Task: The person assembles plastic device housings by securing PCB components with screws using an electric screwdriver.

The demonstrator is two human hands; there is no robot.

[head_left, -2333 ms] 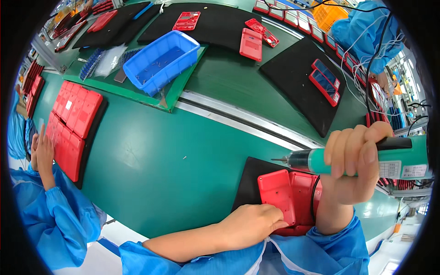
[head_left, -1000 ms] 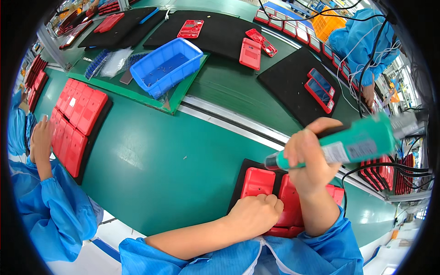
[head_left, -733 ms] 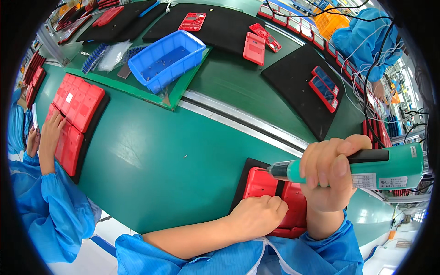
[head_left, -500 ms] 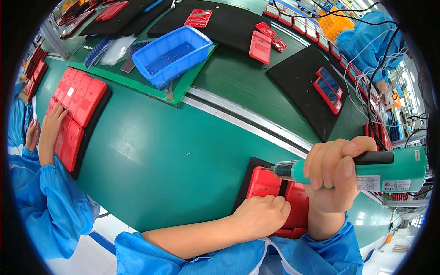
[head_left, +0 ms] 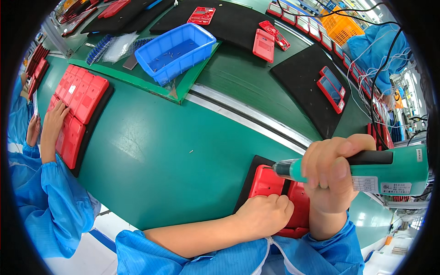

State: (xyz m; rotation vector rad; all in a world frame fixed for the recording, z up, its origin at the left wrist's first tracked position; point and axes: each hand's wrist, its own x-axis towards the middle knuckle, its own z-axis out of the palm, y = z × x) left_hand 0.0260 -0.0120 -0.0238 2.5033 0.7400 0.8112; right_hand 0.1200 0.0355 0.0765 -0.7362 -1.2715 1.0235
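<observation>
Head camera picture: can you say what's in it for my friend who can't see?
A person's right hand grips a green power screwdriver, its tip close to the far end of a red plastic case, while the left hand rests on that case. Beyond them stands a blue bin; at left, a co-worker's hand lies over more red cases.

A green power screwdriver (head_left: 404,166) is pointing left, nearly level, its tip at the far edge of a red plastic casing (head_left: 267,184), which is lying on a black mat (head_left: 244,196).
</observation>
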